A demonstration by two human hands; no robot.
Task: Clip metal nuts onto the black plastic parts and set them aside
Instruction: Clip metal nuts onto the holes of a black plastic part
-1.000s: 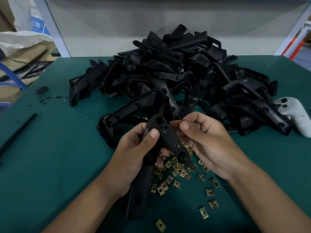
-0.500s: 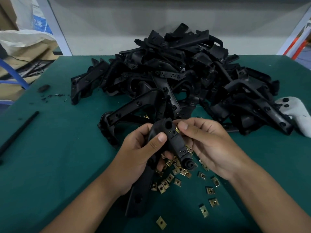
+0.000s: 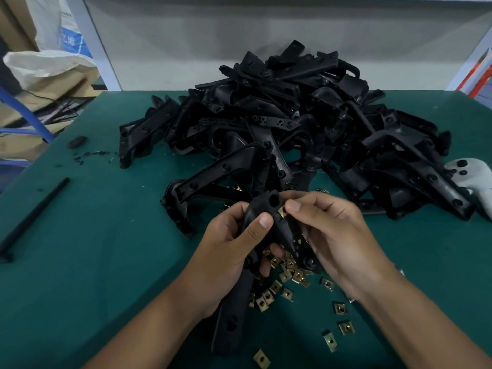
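Observation:
My left hand (image 3: 229, 251) grips a long black plastic part (image 3: 269, 217) near its upper end, thumb across its face. The part's lower end (image 3: 229, 323) reaches down toward the table's near edge. My right hand (image 3: 332, 235) pinches a brass metal nut (image 3: 282, 211) against the part just below its round hole. Several loose brass nuts (image 3: 290, 275) lie scattered on the green table (image 3: 93, 262) under and right of my hands. A big pile of black plastic parts (image 3: 287, 123) fills the table behind my hands.
A white plastic piece (image 3: 474, 179) lies at the right edge beside the pile. A thin black rod (image 3: 34, 214) lies at the left, with a small black lump (image 3: 76, 141) and black shavings farther back. Bags and cardboard stand off the table's left side.
My right hand has brought the nut down from above the part's end onto the part below the hole. The left hand tilted the part slightly and kept its grip.

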